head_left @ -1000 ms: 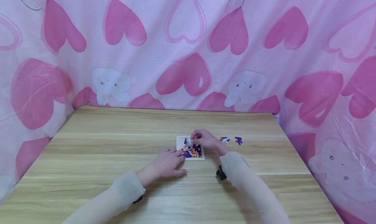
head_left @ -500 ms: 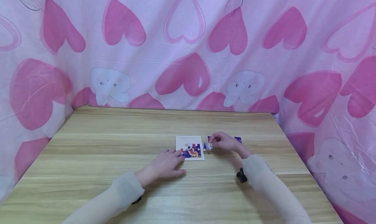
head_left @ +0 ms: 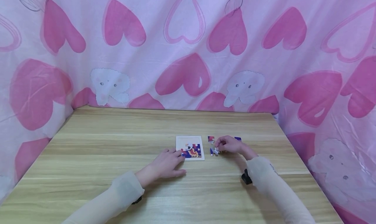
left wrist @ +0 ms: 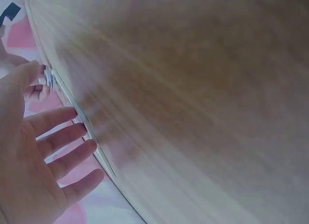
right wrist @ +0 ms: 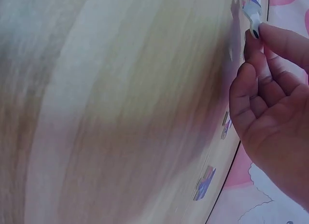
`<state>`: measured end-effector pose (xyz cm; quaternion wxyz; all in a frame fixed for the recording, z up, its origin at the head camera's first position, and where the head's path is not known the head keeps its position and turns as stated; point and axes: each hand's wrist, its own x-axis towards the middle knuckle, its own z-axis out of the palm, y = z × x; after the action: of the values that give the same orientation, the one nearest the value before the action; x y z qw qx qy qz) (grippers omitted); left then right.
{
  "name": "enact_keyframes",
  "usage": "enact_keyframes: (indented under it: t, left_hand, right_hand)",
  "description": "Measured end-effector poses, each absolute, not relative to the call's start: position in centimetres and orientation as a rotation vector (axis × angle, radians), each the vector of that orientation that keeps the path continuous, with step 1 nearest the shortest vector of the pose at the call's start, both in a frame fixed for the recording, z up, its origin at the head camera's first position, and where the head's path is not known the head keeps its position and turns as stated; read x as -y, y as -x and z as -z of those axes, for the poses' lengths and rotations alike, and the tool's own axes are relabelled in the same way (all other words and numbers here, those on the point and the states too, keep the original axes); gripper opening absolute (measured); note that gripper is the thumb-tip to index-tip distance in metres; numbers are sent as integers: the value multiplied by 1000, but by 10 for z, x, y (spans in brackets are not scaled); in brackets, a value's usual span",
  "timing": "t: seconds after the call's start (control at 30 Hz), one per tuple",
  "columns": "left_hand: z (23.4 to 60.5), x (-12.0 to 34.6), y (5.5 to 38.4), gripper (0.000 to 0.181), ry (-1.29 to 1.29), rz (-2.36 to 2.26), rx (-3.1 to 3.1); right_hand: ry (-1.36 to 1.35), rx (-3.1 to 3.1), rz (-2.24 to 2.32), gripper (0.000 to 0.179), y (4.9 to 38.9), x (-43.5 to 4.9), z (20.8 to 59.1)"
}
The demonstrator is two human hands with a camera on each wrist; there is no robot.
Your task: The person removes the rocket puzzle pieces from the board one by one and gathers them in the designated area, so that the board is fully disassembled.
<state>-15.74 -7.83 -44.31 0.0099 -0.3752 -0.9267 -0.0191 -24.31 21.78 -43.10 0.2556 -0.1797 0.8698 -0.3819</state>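
Head view showed that the right hand (head_left: 232, 145) had carried a puzzle piece (head_left: 216, 152) from over the tray (head_left: 182, 140) to beside its right edge, leaving the tray's upper part unfilled; the left hand (head_left: 165, 163) rested straight-fingered at its left edge. Right wrist view revealed thumb and fingertip pinching that piece, plus 2 loose pieces (right wrist: 204, 184), 1 apparently hidden from the head view.

Loose pieces (head_left: 211, 139) lie right of the board (head_left: 190, 139) on the table (head_left: 117, 136), one seemingly behind the right hand (head_left: 231, 144).
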Motion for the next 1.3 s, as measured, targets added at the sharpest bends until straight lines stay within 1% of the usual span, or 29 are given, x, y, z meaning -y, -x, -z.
enact_keyframes:
  t: [0.2, 0.67, 0.9, 1.3]
  left_hand:
    - [443, 78, 157, 58, 1172, 64, 2895]
    - [442, 78, 158, 57, 1177, 80, 2893]
    - [441, 78, 158, 57, 1179, 83, 2899]
    - [442, 78, 159, 54, 1188, 83, 2874]
  right_hand:
    - [504, -2382, 1035, 7, 244, -217, 437]
    - [557, -2468, 994, 6, 242, -211, 434]
    - [683, -2514, 1084, 11, 242, -189, 433]
    - [802, -2587, 1012, 24, 245, -139, 442]
